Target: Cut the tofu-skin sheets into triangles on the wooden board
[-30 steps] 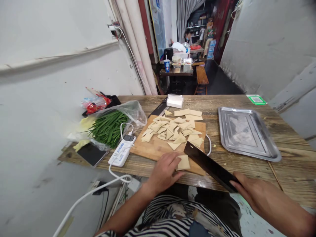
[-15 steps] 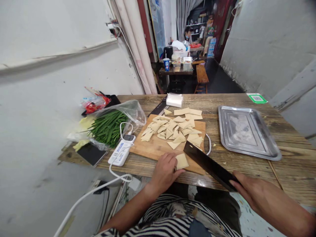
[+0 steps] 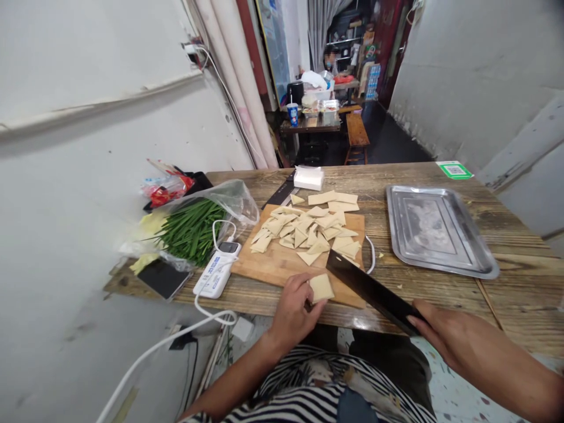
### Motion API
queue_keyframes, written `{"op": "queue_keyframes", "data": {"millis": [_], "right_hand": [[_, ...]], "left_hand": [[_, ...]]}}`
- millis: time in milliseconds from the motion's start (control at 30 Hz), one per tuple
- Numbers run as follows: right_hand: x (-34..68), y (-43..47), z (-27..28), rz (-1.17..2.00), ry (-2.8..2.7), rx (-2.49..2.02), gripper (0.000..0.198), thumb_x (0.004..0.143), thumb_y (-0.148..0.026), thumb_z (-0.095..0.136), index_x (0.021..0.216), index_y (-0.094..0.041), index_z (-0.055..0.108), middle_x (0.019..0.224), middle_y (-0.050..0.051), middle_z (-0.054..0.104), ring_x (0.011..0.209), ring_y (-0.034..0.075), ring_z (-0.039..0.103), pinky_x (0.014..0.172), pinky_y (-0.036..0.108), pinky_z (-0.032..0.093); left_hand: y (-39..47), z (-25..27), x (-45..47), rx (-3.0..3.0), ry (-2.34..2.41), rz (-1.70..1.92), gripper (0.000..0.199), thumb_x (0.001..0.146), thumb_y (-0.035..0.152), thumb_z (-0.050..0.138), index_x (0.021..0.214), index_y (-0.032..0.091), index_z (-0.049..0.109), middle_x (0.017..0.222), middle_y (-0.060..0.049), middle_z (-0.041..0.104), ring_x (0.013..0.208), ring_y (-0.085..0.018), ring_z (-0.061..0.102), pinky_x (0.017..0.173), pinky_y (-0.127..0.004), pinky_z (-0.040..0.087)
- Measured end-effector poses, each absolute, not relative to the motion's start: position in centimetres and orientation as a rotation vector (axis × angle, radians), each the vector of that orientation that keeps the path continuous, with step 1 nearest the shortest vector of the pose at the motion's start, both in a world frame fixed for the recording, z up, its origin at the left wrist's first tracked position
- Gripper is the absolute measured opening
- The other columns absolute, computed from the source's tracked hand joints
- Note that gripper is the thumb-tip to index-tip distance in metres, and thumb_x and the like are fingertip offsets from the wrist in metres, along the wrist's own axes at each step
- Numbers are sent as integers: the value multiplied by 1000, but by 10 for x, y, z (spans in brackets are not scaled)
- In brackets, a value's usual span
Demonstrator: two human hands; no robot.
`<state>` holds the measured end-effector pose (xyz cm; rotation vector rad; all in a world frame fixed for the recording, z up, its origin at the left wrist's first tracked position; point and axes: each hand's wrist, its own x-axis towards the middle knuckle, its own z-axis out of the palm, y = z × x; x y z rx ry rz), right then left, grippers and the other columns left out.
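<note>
Tofu square (image 3: 321, 287) lies flat at the near edge of the cutting board (image 3: 282, 264), one corner toward me. My left hand (image 3: 294, 305) pins its left side with curled fingertips. My right hand (image 3: 436, 336) is closed around the cleaver (image 3: 369, 290); its long blade points up-left, tip just beside the square. Since a second ago the square has turned a little. The writing on the power strip (image 3: 215, 271) is too small to read.

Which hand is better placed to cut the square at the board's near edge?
Right hand: it grips the cleaver beside the square. Left hand pins it.
</note>
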<state>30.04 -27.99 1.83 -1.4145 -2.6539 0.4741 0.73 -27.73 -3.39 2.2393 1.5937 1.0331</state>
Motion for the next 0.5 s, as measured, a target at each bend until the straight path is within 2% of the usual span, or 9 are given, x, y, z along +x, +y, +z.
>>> {"op": "queue_keyframes", "data": {"millis": [167, 267, 400, 500], "right_hand": [[300, -280, 19, 412, -2624, -1388, 26, 94, -27, 28, 93, -19, 52, 73, 5, 68, 54, 18, 64, 43, 26, 40], [299, -280, 20, 417, -2625, -1383, 27, 94, -27, 27, 91, -18, 53, 71, 6, 68, 51, 18, 63, 41, 26, 40], [298, -278, 21, 402, -2654, -1406, 30, 94, -27, 25, 90, -18, 53, 73, 7, 68, 51, 19, 63, 41, 27, 41], [298, -279, 23, 402, -2666, -1413, 31, 94, -27, 24, 88, -18, 53, 71, 7, 69, 50, 19, 63, 40, 27, 42]], "left_hand": [[-271, -32, 9, 2274, 1530, 983, 18, 72, 22, 62, 69, 19, 44, 101, -11, 57, 100, -22, 51, 85, -41, 43], [-272, -32, 7, 2312, 1518, 978, 17, 73, 25, 62, 79, 18, 47, 103, -12, 57, 102, -24, 51, 87, -43, 43], [-273, -33, 4, 2373, 1459, 919, 37, 72, 27, 64, 105, 17, 49, 114, -14, 53, 110, -24, 47, 94, -45, 40], [-274, -33, 1, 2384, 1452, 861, 50, 72, 26, 65, 117, 18, 45, 119, -13, 51, 114, -25, 45, 96, -46, 38]]}}
